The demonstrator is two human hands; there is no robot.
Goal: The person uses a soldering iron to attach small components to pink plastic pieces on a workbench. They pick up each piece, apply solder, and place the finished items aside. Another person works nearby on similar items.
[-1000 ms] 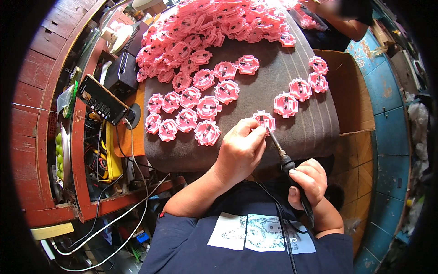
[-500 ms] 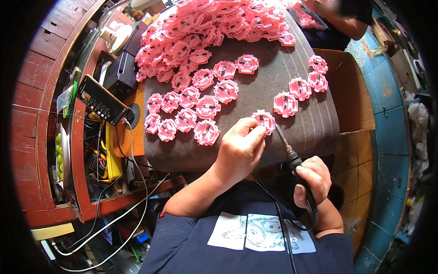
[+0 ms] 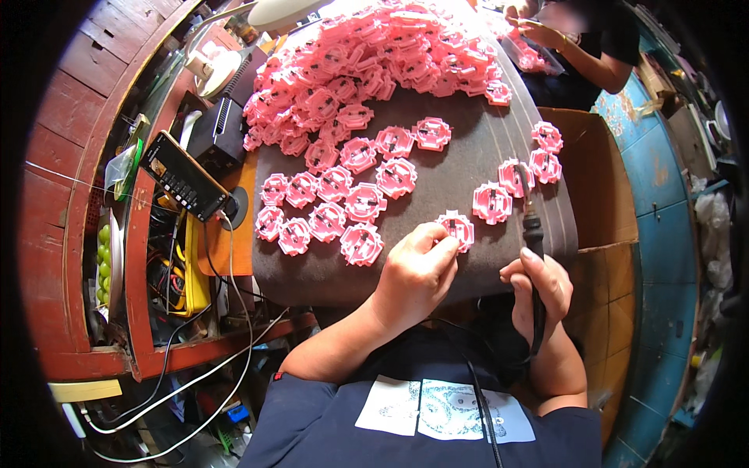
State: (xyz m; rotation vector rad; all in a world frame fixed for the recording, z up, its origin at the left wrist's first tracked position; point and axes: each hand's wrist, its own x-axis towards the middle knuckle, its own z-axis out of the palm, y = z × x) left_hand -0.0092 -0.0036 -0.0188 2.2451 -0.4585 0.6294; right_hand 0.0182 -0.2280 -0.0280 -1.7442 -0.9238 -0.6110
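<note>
My left hand is closed in a pinch at the left edge of a pink plastic part lying near the front of the table. Whether the fingertips grip that part or some thin thing is hidden. In my right hand is a soldering iron with a black handle, pointing away from me. Its tip end overlaps another pink part in the right-hand row; contact cannot be made out. Several like parts with dark pieces in their middles lie in rows to the left.
A large heap of pink parts covers the table's far side. On the left stand a phone and a black box. A cardboard box adjoins the table's right edge. Another person's arm is at the far right.
The soldering iron has moved away from the part by my left hand, right and farther out to the right-hand row. My left hand stays at its part. The whole view has shifted slightly.
</note>
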